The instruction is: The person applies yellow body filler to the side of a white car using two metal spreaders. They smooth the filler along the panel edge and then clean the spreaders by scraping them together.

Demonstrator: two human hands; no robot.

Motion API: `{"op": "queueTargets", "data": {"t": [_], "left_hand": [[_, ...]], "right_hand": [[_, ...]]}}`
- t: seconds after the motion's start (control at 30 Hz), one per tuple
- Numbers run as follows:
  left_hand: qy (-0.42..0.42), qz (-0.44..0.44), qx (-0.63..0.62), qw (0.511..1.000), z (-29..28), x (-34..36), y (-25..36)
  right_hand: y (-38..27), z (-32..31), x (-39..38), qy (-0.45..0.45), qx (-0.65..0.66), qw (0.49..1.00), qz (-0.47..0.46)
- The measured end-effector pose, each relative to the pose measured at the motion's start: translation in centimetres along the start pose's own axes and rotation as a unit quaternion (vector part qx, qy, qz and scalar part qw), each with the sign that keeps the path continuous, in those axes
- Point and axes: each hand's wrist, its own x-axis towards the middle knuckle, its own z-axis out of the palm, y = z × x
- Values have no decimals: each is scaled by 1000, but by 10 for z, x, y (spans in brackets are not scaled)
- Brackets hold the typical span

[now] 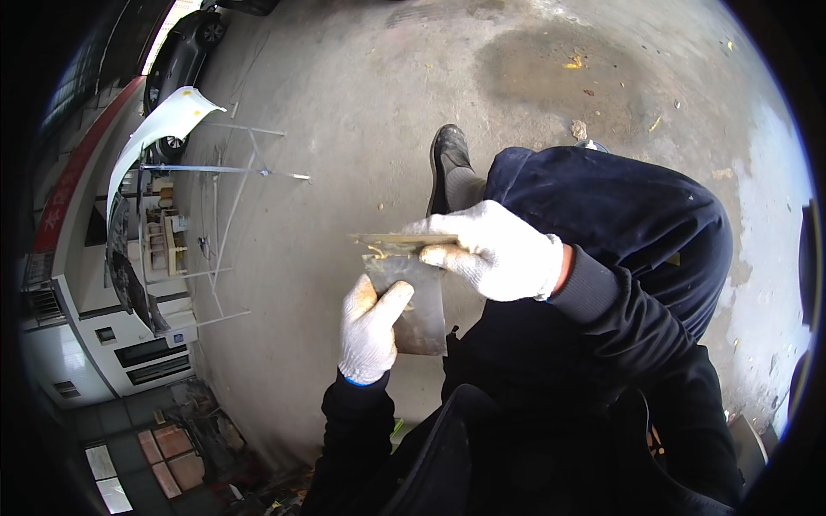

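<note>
My left hand (368,331), in a white knit glove, is closed on a thin grey putty plate (422,331), its thumb lying across the face. My right hand (495,249), gloved the same way, pinches a flat putty scraper (387,238) that shows almost edge-on. The scraper lies along the plate's far edge; whether the two touch I cannot tell. Yellowish paste (376,251) is smeared where they come together. Both gloves have brownish stains at the fingertips. The right fingers hide part of the scraper.
A metal stand (245,173) at the left carries a pale curved car panel (159,125). Behind it is a dark car (182,60). My boot (449,155) and bent knee are ahead and to the right. A wet patch (551,73) marks the concrete floor.
</note>
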Motion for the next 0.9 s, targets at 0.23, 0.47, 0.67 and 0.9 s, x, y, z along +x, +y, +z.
{"op": "queueTargets", "data": {"t": [0.23, 0.47, 0.67, 0.9], "left_hand": [[4, 25, 44, 999, -3, 1, 12], [-5, 32, 124, 992, -6, -1, 23], [-11, 28, 158, 987, -5, -2, 27], [-20, 28, 208, 978, -5, 1, 26]], "right_hand": [[8, 5, -2, -9, -83, 996, -42], [5, 5, -8, -30, -186, 980, -61], [5, 7, -12, -31, -205, 977, -58], [-1, 8, -15, -35, -251, 966, -48]]}}
